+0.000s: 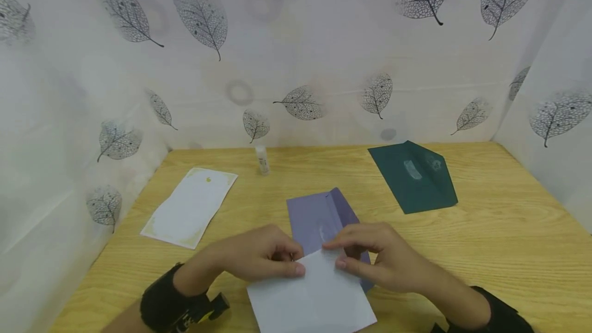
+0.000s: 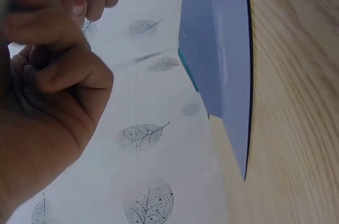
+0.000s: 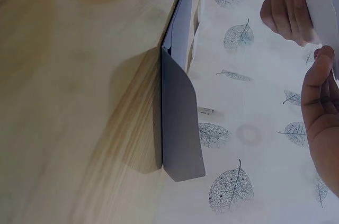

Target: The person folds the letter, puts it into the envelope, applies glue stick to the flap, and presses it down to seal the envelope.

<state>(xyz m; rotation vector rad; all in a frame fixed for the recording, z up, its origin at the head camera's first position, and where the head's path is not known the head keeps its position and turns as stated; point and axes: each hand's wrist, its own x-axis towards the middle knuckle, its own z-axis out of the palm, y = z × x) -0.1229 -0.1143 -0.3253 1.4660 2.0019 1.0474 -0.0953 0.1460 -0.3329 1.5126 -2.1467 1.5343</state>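
A white sheet of paper (image 1: 310, 297), which looks folded, is held up near the table's front edge by both hands. The left hand (image 1: 263, 253) pinches its top edge with thumb against curled fingers. Farther right on that edge, the right hand (image 1: 379, 258) grips the paper between thumb and index finger. Behind and partly under the hands lies a purple envelope (image 1: 307, 215), its flap raised along the right side; a whitish patch shows on it. In the right wrist view the standing flap (image 3: 180, 118) is seen nearly edge-on. The sheet hides the envelope's lower part.
A white sheet with a gold-toned border (image 1: 191, 207) lies at the left. At the back stands a small white glue stick (image 1: 262, 161). A dark green envelope (image 1: 416, 184) with whitish smears lies at the back right. Leaf-patterned cloth (image 1: 324, 60) encloses the wooden table (image 1: 499, 230).
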